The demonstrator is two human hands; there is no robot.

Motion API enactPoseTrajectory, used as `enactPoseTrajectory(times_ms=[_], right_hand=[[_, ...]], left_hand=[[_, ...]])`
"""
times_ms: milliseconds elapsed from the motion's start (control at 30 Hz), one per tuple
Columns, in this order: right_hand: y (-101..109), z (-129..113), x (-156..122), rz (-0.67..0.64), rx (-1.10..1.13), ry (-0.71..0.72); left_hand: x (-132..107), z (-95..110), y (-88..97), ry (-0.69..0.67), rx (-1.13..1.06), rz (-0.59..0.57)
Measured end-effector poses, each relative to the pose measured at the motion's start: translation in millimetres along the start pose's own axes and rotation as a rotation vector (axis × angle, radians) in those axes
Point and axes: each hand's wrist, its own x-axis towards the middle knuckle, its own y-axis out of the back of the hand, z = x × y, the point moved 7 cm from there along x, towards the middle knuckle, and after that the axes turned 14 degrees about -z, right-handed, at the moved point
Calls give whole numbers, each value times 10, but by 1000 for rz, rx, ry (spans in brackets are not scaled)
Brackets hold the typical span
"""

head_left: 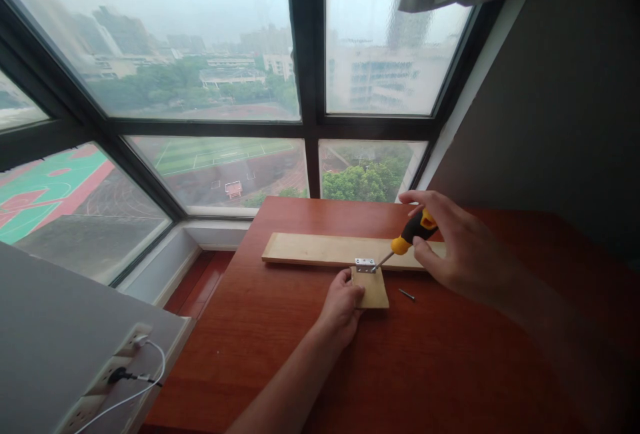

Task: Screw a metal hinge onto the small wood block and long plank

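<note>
A reddish-brown wooden table (260, 361) stands below windows (200, 41) in the upper frame, bearing a long plank (310, 249) across the centre. At lower centre, the left hand (343, 304) grips a small wooden board (374, 293) with a metal bracket (365, 265) at its far edge. The right hand (455, 247), right of centre, grips a yellow-and-black screwdriver (414, 229), tip at the bracket; a loose screw (407, 295) lies just right of the board.

Pale daylight through windows (210, 47), hands (341, 306) softly lit, right wall (545, 107) in deep shadow, lower-right corner dark and blurred

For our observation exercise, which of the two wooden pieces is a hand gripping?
The short piece, in the left hand; the long board lies behind, ungripped.
</note>
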Motion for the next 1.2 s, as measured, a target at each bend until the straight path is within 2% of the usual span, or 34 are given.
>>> enactPoseTrajectory(times_ms=[133, 200, 367, 433, 633, 867, 1067, 1200], right_hand=[[11, 15, 14, 61, -139, -98], [5, 35, 22, 61, -134, -116], [-13, -2, -2, -9, 15, -4], [-24, -14, -12, -18, 19, 0], [-24, 78, 6, 66, -122, -147], [-12, 17, -20, 8, 46, -19], [-47, 50, 5, 97, 18, -33], [-40, 52, 14, 76, 236, 22]], left_hand=[[1, 5, 2, 2, 12, 7], [3, 4, 3, 4, 16, 5], [5, 0, 2, 1, 8, 1], [3, -1, -1, -2, 6, 1], [-9, 6, -6, 3, 23, 12], [-8, 5, -10, 4, 17, 3], [11, -5, 6, -5, 19, -4], [15, -3, 9, -6, 21, -2]])
